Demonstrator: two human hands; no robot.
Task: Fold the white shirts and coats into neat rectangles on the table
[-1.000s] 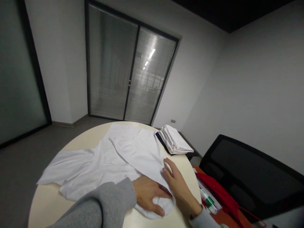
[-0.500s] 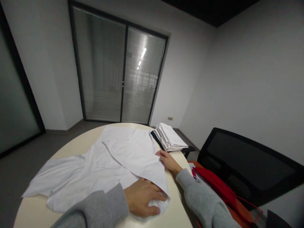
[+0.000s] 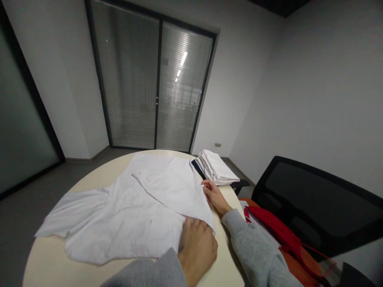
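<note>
The fingers of the left hand lie flat and close together, stretched out. They press on the near corner of a white shirt, where a folded flap ends in a point. The palm rests on the desk just behind this corner. The fingers hold nothing; they only lie on the cloth.

The fingers of the right hand are half stretched and a little curved. Their tips touch the right edge of the same flap, farther from the person. If they pinch the cloth or only touch it, I cannot tell. Both arms wear soft grey sleeves of a knitted kind.

The shirt is thin, smooth cloth with small wrinkles. It is spread flat over the middle of the desk, with one sleeve reaching far to the left. The flap makes a long triangle that lies across the body of the shirt.

The desk is round, with a pale cream, matt top. At its far right rim stands a pile of folded white cloth, and a dark flat thing lies partly under it. At the right of the desk there is a black chair with a mesh back, and something red lies on its seat. Behind the desk is a glass door with closed blinds.
</note>
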